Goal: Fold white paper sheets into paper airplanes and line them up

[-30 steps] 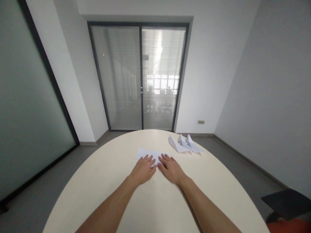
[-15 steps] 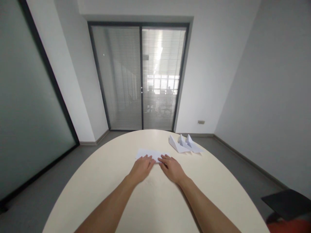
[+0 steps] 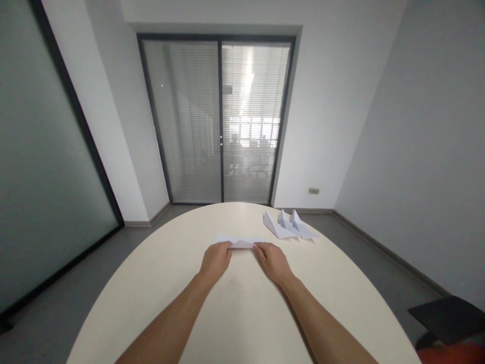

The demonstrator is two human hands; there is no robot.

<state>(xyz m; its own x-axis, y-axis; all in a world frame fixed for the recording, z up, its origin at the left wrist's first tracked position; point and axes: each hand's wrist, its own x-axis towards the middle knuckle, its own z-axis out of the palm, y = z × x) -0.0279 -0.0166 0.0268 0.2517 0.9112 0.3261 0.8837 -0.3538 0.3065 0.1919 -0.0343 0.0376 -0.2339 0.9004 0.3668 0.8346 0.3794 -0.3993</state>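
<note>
A white sheet of paper (image 3: 242, 244) lies across the table in front of me, its near edge folded and slightly raised. My left hand (image 3: 215, 260) pinches the left end of that edge, thumb and fingers closed on it. At the right end, my right hand (image 3: 273, 261) grips the same edge with its fingers together. The stretch of fold between the two hands is in plain sight, while the paper's corners are partly hidden behind my fingers. Beyond my right hand stand several folded white paper boats (image 3: 291, 226), close together.
The round cream table (image 3: 170, 283) has its curved far edge just past the boats. A black chair part (image 3: 450, 316) and something red (image 3: 454, 353) are at the lower right. Glass doors with blinds (image 3: 220, 121) stand in the wall ahead.
My hands lay flat on the paper with fingers spread; now they have moved slightly apart and closed on its near edge, which has lifted. The boats have not moved.
</note>
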